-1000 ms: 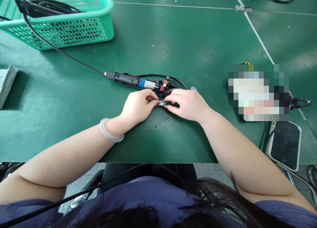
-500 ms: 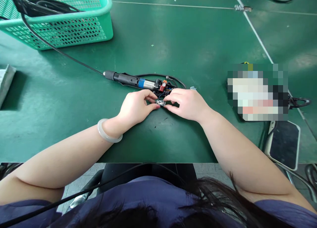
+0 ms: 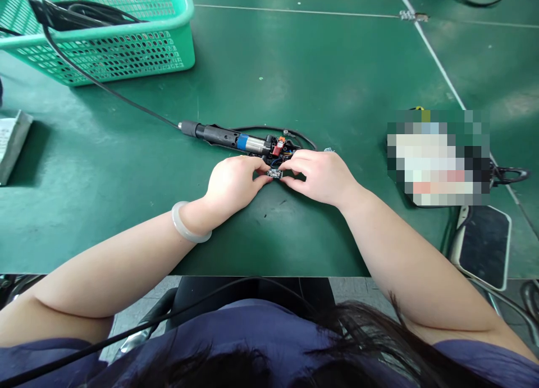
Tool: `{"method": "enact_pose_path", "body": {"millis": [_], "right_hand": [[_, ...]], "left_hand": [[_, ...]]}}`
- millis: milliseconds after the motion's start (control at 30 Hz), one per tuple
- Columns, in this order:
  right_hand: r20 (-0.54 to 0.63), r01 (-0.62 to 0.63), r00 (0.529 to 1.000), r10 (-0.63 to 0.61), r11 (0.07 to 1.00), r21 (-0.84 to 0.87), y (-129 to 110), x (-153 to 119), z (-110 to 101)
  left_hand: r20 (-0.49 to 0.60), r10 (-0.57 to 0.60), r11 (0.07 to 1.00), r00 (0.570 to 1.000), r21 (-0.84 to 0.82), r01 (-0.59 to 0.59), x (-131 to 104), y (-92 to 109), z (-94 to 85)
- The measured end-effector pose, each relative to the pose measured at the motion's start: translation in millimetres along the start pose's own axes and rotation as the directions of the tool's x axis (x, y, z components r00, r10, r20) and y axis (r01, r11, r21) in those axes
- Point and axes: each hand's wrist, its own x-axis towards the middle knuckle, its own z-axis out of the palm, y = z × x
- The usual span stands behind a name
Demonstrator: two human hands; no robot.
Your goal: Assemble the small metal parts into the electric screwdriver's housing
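A small circuit board (image 3: 275, 174) is pinched at its two ends between my hands, close in front of an opened electric screwdriver. My left hand (image 3: 234, 179) is closed on its left end, and my right hand (image 3: 320, 174) is closed on its right end. The electric screwdriver (image 3: 219, 136) lies on the bench with its black front housing, a silver motor with a blue band, and a red switch part (image 3: 278, 147) exposed. Thin wires show beside the switch. My fingers hide part of the lower body.
A green plastic basket (image 3: 126, 56) holding black cables stands at the back left. One cable runs from the screwdriver's left end to it. A grey metal block (image 3: 13, 146) lies at far left. On the right are a blurred-out object (image 3: 433, 158) and a phone-like device (image 3: 484, 245).
My left hand has shifted slightly right and its fingers sit closer around the circuit board, which has turned a little. My right hand has barely moved.
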Motion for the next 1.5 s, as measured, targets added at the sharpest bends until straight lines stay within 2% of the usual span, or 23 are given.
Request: {"method": "enact_pose_path", "body": {"millis": [333,900,1167,1500], "right_hand": [[-0.024,-0.008,1.0,0.008,1.0,-0.025,-0.4,-0.1,0.5],[-0.007,-0.025,1.0,0.024,1.0,-0.008,-1.0,0.4,-0.8],[-0.005,-0.036,0.999,0.036,0.999,0.012,-1.7,0.1,-1.6],[-0.021,-0.032,0.999,0.033,0.999,0.041,-2.0,-0.2,-1.9]], "left_hand": [[-0.033,0.027,0.997,0.999,0.067,-0.025,-0.4,1.6,0.8],[-0.033,0.003,0.999,0.999,0.043,-0.002,-0.7,2.4,0.1],[-0.022,-0.062,0.995,0.998,-0.076,0.06,0.4,3.1,-1.3],[0.008,-0.078,0.968,0.997,-0.24,0.077,3.0,0.3,-1.5]]}}
